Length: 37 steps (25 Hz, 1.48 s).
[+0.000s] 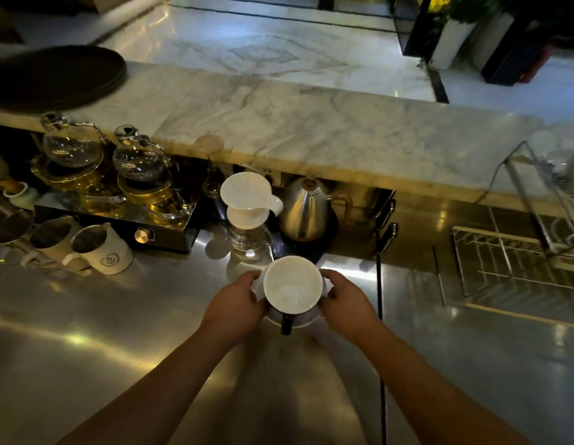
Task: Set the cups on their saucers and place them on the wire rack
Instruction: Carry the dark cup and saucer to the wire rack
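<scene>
A white cup (292, 284) with a dark handle pointing toward me sits on a white saucer (300, 320), held above the steel counter. My left hand (236, 301) grips the saucer's left edge and my right hand (345, 305) grips its right edge, with fingers reaching up beside the cup. The cup is empty and upright. The wire rack (517, 252) stands at the right, apart from my hands, its far side blurred.
Behind the cup stand a white dripper on a glass server (247, 200) and a steel kettle (306, 208). Glass teapots on a warmer (118, 175) and steel pitchers (96, 245) fill the left. A black cable (380, 293) runs down the counter just right of my right hand.
</scene>
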Each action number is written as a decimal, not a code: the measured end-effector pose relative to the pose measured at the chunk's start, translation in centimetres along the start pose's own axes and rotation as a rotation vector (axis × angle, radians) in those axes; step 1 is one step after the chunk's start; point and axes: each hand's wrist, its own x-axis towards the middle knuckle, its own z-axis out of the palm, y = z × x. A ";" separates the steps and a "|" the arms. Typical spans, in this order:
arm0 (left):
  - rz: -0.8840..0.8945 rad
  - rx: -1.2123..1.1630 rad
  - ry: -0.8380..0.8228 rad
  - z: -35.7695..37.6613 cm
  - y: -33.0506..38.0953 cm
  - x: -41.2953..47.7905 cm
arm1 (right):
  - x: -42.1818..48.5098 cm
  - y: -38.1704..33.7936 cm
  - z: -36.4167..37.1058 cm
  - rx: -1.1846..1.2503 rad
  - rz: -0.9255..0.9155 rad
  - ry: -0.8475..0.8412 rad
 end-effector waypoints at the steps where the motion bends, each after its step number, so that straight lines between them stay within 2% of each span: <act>1: 0.012 0.004 -0.005 0.3 1.8 -0.5 | -0.8 0.2 -2.1 -0.008 0.007 -0.002; 17: 0.113 -0.061 0.000 7.4 28.8 -12.1 | -13.9 5.2 -29.4 -0.040 -0.010 0.031; 22: 0.168 -0.029 -0.049 9.6 34.8 -14.1 | -17.8 6.8 -35.5 -0.006 0.010 0.065; 31: 0.359 -0.052 -0.285 13.8 43.4 -13.5 | -23.0 10.4 -43.8 0.058 0.160 0.211; 37: 0.350 -0.041 -0.317 17.6 48.8 -11.7 | -22.4 13.3 -48.7 0.074 0.180 0.231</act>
